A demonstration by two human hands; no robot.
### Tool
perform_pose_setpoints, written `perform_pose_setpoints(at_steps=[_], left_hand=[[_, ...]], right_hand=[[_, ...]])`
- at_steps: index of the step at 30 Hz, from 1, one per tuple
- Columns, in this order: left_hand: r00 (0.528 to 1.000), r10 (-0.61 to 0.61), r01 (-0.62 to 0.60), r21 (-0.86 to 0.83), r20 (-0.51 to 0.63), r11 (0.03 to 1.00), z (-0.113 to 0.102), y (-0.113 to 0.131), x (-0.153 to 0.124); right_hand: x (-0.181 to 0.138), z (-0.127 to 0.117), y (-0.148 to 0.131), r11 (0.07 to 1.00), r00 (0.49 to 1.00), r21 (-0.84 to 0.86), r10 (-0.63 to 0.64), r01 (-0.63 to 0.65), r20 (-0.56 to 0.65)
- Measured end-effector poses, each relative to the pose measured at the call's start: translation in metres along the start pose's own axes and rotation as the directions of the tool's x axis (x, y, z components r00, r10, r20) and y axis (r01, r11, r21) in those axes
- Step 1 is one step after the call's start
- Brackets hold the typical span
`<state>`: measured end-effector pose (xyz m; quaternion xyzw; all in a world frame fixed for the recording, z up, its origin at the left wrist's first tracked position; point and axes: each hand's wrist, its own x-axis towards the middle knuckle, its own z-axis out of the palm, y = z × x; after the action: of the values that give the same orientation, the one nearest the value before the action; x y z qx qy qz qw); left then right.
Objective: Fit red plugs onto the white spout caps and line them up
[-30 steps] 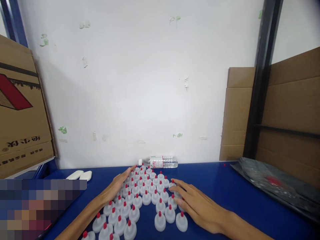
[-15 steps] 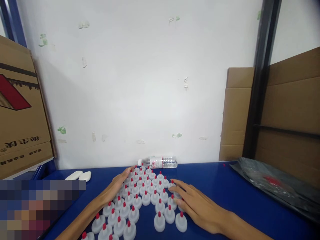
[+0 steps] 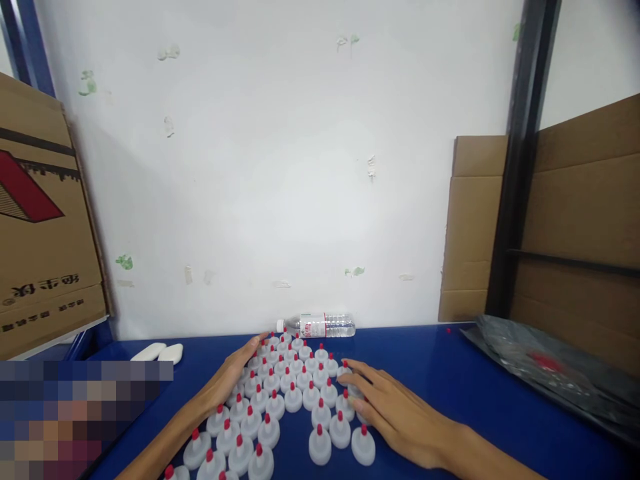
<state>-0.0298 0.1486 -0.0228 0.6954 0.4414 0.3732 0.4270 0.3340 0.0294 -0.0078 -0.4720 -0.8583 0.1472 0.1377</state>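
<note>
Many small translucent white bottles (image 3: 293,399) with red tips stand upright in a tight cluster on the blue table. Along the cluster's left edge lies my left hand (image 3: 234,370), fingers stretched forward, its inner side against the outer bottles. My right hand (image 3: 387,407) is at the right edge, fingers spread, touching a few bottles there and partly hiding them. Neither hand is wrapped around a bottle. Behind the cluster, a clear water bottle (image 3: 325,325) with a white cap lies on its side against the wall.
Two white rounded pieces (image 3: 170,353) lie at the left. Grey plastic bags (image 3: 545,373) cover the table's right side. A printed cardboard box (image 3: 45,220) stands left, cardboard sheets (image 3: 473,227) right. The white wall (image 3: 280,167) bounds the blue table (image 3: 425,353).
Hardly anything differs. Both hands keep their places beside the bottles, and the whole view has shifted very slightly.
</note>
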Motion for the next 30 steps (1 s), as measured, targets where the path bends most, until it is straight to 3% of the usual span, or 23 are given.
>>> perform_pose_setpoints(at_steps=[12, 18, 22, 30], left_hand=[[0.990, -0.002, 0.009, 0.054, -0.139, 0.999, -0.006, -0.016, 0.005], [0.967, 0.005, 0.048, 0.200, -0.256, 0.979, -0.021, -0.012, 0.010], [0.953, -0.006, 0.128, 0.384, -0.302, 0.914, -0.038, -0.010, 0.010], [0.977, -0.005, 0.150, 0.664, -0.215, 0.732, -0.044, -0.008, 0.003]], right_hand=[[-0.001, -0.003, -0.003, 0.999, 0.999, 0.039, 0.004, -0.002, -0.047], [0.002, -0.003, 0.005, 0.995, 0.974, -0.076, 0.052, -0.070, -0.222], [0.006, -0.002, 0.009, 0.983, 0.945, -0.121, 0.097, -0.141, -0.313], [0.011, 0.005, 0.009, 0.956, 0.945, -0.207, 0.141, -0.207, -0.294]])
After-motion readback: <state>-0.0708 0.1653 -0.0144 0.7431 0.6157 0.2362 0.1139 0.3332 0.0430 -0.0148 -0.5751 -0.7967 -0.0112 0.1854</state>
